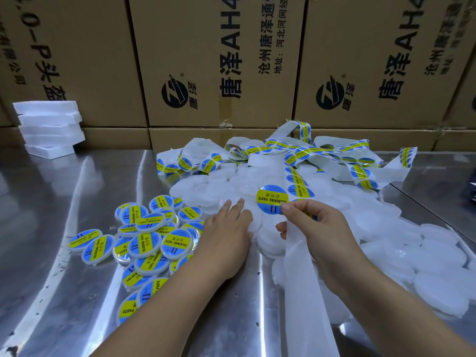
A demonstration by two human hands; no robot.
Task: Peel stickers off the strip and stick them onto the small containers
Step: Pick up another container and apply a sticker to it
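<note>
Far left of the heap of bare containers (401, 243) we see a stack of white blocks (49, 127) on the table (64, 202). Closer to the heap, just off its left edge, lies the pile of labelled containers (144, 238). Our left hand (226, 228) lies with straight fingers on the heap's left edge, touching the bare lids and gripping nothing. Above the middle of the heap a round sticker (271, 199) juts leftward off the strip (304, 279), most of its disc already free. Our right hand (319, 228) pinches the strip there, fingers curled round it and thumb at the sticker's edge. The bare backing trails down from the hand toward us, and the loaded length tangles across the heap's far side in front of the cardboard boxes (219, 60). To do this step well, we judge, the left hand should single out one lid and hold it flat. We should then bring the sticker down centred, touch one edge first and smooth across it so no crease forms. Only then should the strip be pulled away, with the gummed face kept off the neighbouring lids.
</note>
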